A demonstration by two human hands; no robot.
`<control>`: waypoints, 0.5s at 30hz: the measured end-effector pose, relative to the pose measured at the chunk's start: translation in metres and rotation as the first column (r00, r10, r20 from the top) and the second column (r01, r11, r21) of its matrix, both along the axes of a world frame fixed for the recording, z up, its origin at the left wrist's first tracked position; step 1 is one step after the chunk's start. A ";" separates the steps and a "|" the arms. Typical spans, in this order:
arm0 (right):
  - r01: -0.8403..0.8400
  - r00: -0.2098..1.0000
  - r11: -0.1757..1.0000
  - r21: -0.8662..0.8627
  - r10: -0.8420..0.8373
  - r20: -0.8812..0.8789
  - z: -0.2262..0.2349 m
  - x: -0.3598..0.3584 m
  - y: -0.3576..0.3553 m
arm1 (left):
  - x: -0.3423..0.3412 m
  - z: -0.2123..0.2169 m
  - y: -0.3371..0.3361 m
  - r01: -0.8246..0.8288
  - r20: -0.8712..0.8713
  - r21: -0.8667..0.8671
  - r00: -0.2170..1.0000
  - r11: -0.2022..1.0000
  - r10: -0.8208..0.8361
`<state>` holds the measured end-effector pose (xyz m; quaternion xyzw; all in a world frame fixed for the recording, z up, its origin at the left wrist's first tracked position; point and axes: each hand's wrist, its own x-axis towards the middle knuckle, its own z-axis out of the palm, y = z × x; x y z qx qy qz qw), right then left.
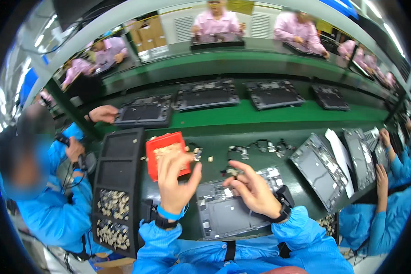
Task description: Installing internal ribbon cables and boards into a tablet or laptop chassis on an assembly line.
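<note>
While your left hand [174, 182] is spread at the red bin [171, 138], your right hand [256, 194] curls over the chassis [226, 218], its pinch unclear; the chassis, flat before you, appears stiff, its innards fragile: grip the rims.

The red bin [171, 138] looks glossy plastic; the grey casing [228, 219], matt; the blue sleeve [301, 230], creased cloth.

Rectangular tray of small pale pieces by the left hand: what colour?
The tray is bright red; shows best in the head view.
</note>
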<state>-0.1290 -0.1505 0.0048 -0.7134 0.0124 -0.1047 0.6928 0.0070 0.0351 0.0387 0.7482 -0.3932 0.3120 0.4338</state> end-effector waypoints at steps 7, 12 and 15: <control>-0.086 0.996 0.987 -0.139 0.088 0.009 -0.009 0.002 -0.003 | -0.025 -0.017 -0.009 0.439 -0.051 0.272 0.895 0.856 -0.443; -0.182 0.980 0.950 -0.254 0.196 0.032 0.004 -0.007 -0.011 | -0.025 -0.013 -0.005 0.505 -0.051 0.241 0.860 0.829 -0.509; -0.255 0.967 0.931 -0.261 0.242 -0.083 0.018 -0.010 -0.008 | -0.022 -0.013 -0.003 0.508 -0.017 0.223 0.856 0.832 -0.517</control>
